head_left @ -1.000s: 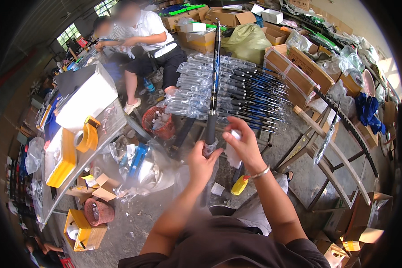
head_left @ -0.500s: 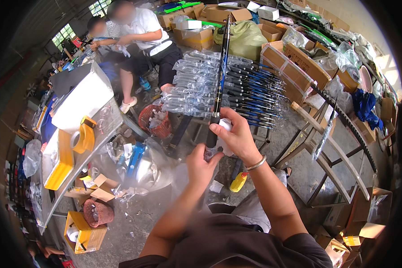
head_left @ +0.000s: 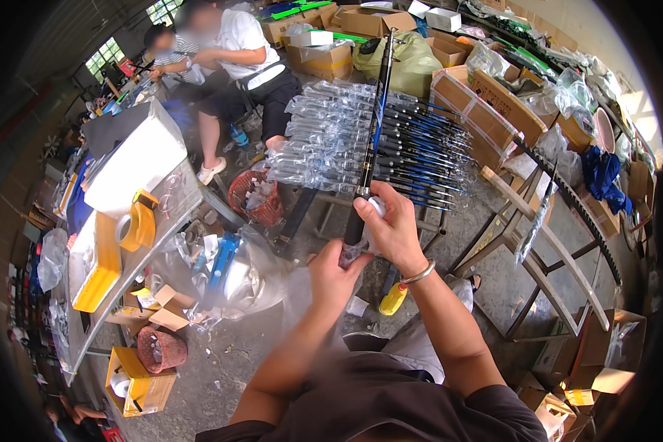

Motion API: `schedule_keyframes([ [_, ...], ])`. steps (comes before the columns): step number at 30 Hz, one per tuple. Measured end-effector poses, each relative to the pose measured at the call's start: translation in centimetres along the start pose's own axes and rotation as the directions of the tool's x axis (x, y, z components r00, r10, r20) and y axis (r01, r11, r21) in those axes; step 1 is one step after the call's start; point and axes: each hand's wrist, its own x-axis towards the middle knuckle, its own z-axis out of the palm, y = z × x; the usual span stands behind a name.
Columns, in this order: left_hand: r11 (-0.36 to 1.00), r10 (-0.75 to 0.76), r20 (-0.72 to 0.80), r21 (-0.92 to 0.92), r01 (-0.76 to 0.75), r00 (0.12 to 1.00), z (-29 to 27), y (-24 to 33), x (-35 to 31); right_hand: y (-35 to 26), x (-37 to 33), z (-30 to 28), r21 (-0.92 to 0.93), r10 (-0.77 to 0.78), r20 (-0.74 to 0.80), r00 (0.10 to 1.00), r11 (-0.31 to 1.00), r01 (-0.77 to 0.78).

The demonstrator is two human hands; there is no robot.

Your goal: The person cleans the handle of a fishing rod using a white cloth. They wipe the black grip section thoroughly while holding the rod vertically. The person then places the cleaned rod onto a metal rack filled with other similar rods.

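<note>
Boxes crowd the far side of the concrete floor, and part-wrapped rods lie in a row on a stand. Before them, one rod rises from the hands, leaning slightly right. The left hand closes around its lower end; the right hand, just above, holds a white wad against the handle.
</note>
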Motion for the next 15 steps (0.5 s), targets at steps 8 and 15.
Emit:
schedule_keyframes([
  [8,1.0,-0.005,0.0,-0.016,0.005,1.0,0.6,0.0,-0.5,0.7,-0.4,-0.5,0.013,0.063,-0.025,0.998,0.998,-0.063],
  [15,1.0,-0.019,0.001,-0.013,0.019,1.0,0.7,0.1,-0.1,0.5,-0.5,-0.5,0.114,0.068,-0.001,0.998,0.991,-0.068],
])
